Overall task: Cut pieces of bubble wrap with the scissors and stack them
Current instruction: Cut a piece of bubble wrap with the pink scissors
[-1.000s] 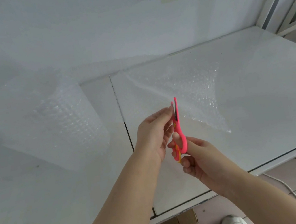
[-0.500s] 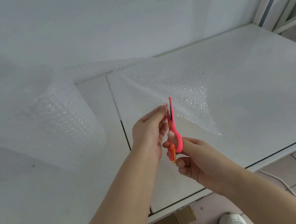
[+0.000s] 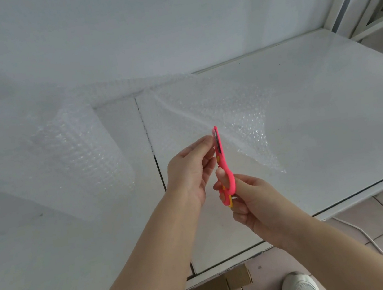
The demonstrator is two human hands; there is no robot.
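**Cutting stalled at the raised edge: little movement over the last second**

**Hands.** The right hand [image 3: 256, 199] grips the handles of the pink scissors [image 3: 223, 164], thumb through the upper loop and the other fingers curled below. The blades point up and away and are closed, or very nearly so. The left hand [image 3: 189, 170] is touching the blades from the left, thumb and forefinger pinching at blade level. Because the film is transparent, what they pinch appears to be the lifted edge of the bubble wrap sheet [image 3: 238, 115].

**Task item.** The sheet rises off the bench [image 3: 328, 99] in a ridge to the scissors, and its right flap drapes back down onto the surface. At the rear it runs on to the roll of bubble wrap [image 3: 67, 151], which stands at the left.

**Change.** Compared with a second ago, both hands and the scissors have kept the same pose and the same relation to each other. The slight drift leftward looks like head movement. The blades have not reopened and have not advanced noticeably along the ridge.

**Assessment.** The cut is in hand but made no clear progress in this interval. The piece is judged still joined to the roll, so stacking cannot yet follow. The next stroke needs the film held taut between the pinch and the blades, because slack wrap tends to fold rather than shear.
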